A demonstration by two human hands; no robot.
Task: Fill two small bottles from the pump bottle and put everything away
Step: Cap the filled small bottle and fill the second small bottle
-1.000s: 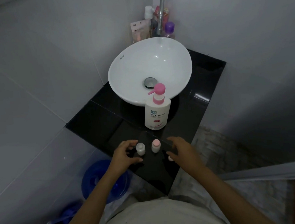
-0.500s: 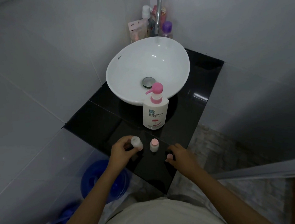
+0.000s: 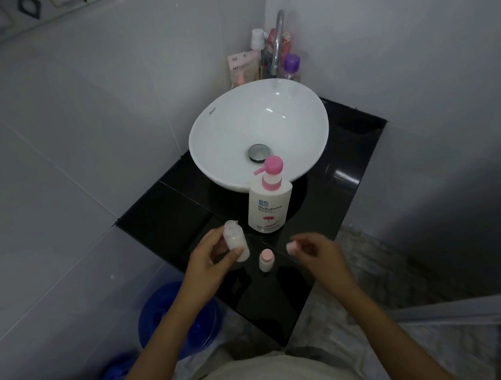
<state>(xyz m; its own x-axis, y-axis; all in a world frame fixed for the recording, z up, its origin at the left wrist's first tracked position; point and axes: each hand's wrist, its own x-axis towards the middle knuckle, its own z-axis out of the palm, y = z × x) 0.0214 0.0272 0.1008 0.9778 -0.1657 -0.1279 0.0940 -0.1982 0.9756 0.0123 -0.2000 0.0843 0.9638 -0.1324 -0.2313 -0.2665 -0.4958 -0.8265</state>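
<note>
L hand (image 3: 211,257) grips the open small bottle (image 3: 236,241) just above the worktop (image 3: 167,220), neck tilted up and away; R hand (image 3: 315,252) pinches the pink cap (image 3: 291,247), level w/ it and to its right, so the cap must travel left to the neck. Btwn the hands the capped 2nd bottle (image 3: 266,259) stands upright; pump bottle (image 3: 269,201) is just beyond, spout pointing left, nearer the L hand's bottle.

Two small bottles: one open (image 3: 236,241), lifted near left, one capped pink (image 3: 266,259) standing on the counter (image 3: 162,223). One loose pink cap (image 3: 292,247), near right. One pump bottle (image 3: 269,200) at centre. One white basin (image 3: 258,133), one tap (image 3: 278,42) far behind it. Two hands, left (image 3: 210,260) and right (image 3: 318,253). One blue bucket (image 3: 178,321) on the floor, near left
</note>
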